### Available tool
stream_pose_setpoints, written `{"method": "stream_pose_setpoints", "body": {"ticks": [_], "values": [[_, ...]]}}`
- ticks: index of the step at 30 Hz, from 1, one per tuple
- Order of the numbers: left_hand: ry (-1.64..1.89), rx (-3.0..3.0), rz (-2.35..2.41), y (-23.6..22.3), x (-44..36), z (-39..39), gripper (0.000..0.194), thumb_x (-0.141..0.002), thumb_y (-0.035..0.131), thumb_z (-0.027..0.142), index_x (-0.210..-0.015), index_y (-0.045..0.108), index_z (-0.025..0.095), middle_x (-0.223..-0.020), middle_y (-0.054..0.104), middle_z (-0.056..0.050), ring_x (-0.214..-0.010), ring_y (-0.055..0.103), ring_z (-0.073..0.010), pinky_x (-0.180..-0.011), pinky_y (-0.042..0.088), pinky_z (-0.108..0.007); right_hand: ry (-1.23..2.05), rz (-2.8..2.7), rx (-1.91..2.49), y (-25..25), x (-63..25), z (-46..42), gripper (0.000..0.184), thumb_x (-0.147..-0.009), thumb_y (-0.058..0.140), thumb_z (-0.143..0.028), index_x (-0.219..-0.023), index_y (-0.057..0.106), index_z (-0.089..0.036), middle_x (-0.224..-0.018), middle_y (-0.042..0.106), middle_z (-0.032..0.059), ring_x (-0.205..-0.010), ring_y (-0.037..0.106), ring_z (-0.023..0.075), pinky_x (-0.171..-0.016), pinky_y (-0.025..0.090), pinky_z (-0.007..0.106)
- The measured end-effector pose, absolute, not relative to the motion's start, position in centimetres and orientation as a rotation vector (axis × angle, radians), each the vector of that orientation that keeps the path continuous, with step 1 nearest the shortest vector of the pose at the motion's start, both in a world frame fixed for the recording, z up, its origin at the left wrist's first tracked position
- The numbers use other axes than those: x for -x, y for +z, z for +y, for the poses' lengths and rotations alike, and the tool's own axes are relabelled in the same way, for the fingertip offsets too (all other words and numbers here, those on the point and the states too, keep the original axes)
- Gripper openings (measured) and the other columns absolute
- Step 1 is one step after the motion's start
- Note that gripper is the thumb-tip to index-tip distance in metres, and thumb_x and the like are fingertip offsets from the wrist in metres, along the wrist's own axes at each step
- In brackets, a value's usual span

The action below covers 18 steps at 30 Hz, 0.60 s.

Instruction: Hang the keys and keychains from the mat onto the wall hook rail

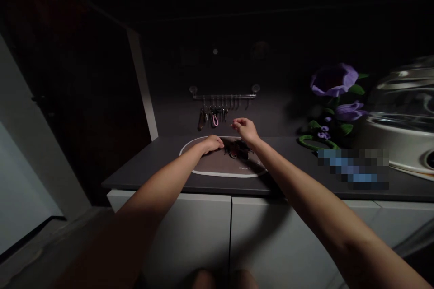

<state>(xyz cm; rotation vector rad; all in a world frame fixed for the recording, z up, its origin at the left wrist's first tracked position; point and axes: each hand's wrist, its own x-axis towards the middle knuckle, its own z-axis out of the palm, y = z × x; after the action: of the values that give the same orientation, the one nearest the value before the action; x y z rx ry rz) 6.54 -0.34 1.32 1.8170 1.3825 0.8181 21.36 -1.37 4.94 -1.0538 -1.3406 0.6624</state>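
Observation:
My right hand (247, 131) is raised just below the hook rail (224, 96), its fingertips pinched together. Whatever is between them is too small to make out. Lower and to the left, my left hand (213, 143) rests over the mat (210, 162) with its fingers curled together. If it holds something, that is hidden. Beside it, partly behind my right wrist, lies a dark pile of what look like keys (237, 148). Several bunches of keys (222, 113) hang from the left half of the rail, one with a pink loop (214, 120) and one with a brown fob (201, 120).
The mat lies on a dark countertop (145, 162) above white cabinet doors (200, 230). On the right stand purple artificial flowers (334, 82) and a large pale appliance (403, 142) with a clear upper part. A blurred-out item (352, 169) lies before them. A dark doorway (84, 76) is at left.

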Motion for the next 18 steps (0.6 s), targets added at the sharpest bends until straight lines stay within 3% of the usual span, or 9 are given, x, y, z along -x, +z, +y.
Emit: {"method": "stream_pose_setpoints", "body": {"ticks": [5,18], "values": [[0.980,-1.806,1.320,-0.2,-7.5,-0.5,0.009,-0.065,0.062,0.022,-0.066,0.064,0.014,-0.056,0.057,0.002,-0.056,0.046,-0.0099,-0.056,0.035,-0.021,0.340,-1.517,1.125,2.2,-22.8,-2.1,0.017,-0.077,0.050,-0.019,-0.090,0.060,-0.015,-0.085,0.067,0.0051,-0.078,0.062,0.0126,-0.076,0.045,0.026],[0.931,-1.957,1.199,-1.6,-7.3,0.1,0.016,-0.068,0.057,0.025,-0.073,0.065,0.011,-0.059,0.057,0.001,-0.056,0.046,-0.0098,-0.057,0.033,-0.022,-0.066,-1.819,1.277,1.4,-22.9,-2.0,0.025,-0.078,0.046,-0.016,-0.097,0.062,-0.016,-0.089,0.067,0.0071,-0.084,0.060,0.0169,-0.079,0.042,0.027]]}}
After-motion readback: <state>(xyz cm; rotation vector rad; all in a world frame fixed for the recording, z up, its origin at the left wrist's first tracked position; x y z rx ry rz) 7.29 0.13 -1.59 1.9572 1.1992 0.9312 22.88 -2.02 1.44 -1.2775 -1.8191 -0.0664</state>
